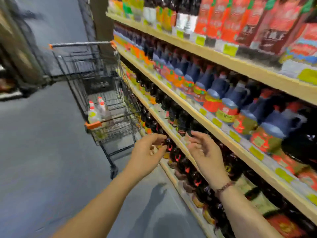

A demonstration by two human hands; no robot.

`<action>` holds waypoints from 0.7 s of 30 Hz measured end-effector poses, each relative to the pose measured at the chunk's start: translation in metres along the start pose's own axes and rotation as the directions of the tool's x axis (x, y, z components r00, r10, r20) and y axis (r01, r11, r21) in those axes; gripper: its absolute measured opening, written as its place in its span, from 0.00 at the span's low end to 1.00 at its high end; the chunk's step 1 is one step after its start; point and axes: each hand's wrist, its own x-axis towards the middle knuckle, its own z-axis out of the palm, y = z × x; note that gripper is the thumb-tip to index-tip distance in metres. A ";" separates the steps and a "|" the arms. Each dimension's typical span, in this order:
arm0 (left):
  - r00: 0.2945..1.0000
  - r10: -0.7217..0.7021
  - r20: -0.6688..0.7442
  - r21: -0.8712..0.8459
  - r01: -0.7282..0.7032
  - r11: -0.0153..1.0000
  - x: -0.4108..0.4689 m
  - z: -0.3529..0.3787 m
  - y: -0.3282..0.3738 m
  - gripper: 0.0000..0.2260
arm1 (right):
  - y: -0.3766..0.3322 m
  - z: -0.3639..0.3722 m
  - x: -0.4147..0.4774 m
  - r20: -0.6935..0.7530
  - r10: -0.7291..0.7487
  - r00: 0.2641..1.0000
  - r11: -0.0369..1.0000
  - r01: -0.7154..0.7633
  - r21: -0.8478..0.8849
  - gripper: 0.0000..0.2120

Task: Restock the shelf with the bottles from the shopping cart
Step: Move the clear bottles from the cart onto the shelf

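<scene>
Head view: both hands empty at the shelf, bottles in the cart

Head camera, whole frame motion-blurred. The bottles (96,109) stand in a small cluster in the near left corner of the shopping cart (120,133) basket. They have pale see-through bodies and red-orange caps, and the nearest has a yellow-green label; the count cannot be told. The cart is black wire with orange corner bumpers and an orange-tipped handle bar at its far end. It is parked ahead of the person, its right side just beside the shelf (188,102). The shelf is pale wooden boards in tiers, running away to the upper left.

The left hand (147,152) is in front of a lower tier, fingers loosely curled, holding nothing that can be made out. Whether its fingertips touch the stock cannot be told. The right hand (204,150) has its palm turned left and its fingers relaxed and slightly spread. It is empty and hovers just beside the shelf edge, with a beaded bracelet (224,186) on the wrist. Both hands are well apart from the cart's bottles.

Around:
- dark bottles (181,121) packed along the lower tiers by the hands
- blue-topped jugs (217,90) with orange and red labels on the tier above
- red-labelled tall bottles (228,19) on the top tier
- yellow-green price tags (217,122) along the board edges
- grey floor (42,152) with arm shadows

In the way: the cart's near wire wall lies between the hands and the pale bottles, and dark stock fills the tier in front of the hands. A paler patch shows further along that tier near the cart, too blurred to tell what it is
</scene>
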 end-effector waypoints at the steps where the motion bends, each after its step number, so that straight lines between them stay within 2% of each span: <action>1: 0.999 -0.025 -0.036 0.015 0.026 1.000 0.001 -0.016 -0.012 0.09 | -0.001 0.020 0.012 0.023 -0.007 1.000 1.000 0.007 0.016 0.17; 6: 0.958 -0.166 -0.233 0.055 0.183 0.982 0.017 -0.073 -0.070 0.10 | 0.007 0.103 0.072 0.193 -0.012 0.981 0.998 -0.001 0.065 0.14; 10: 0.901 -0.230 -0.369 0.036 0.261 0.965 0.049 -0.100 -0.111 0.11 | 0.021 0.151 0.129 0.313 -0.008 0.950 1.000 0.002 0.019 0.15; 16: 0.756 -0.377 -0.535 -0.110 0.380 0.919 0.106 -0.121 -0.164 0.10 | 0.040 0.210 0.218 0.452 0.026 0.892 0.998 -0.049 0.039 0.16; 21: 0.666 -0.473 -0.577 -0.196 0.449 0.872 0.137 -0.135 -0.196 0.11 | 0.056 0.259 0.271 0.549 0.062 0.834 0.997 -0.081 0.011 0.15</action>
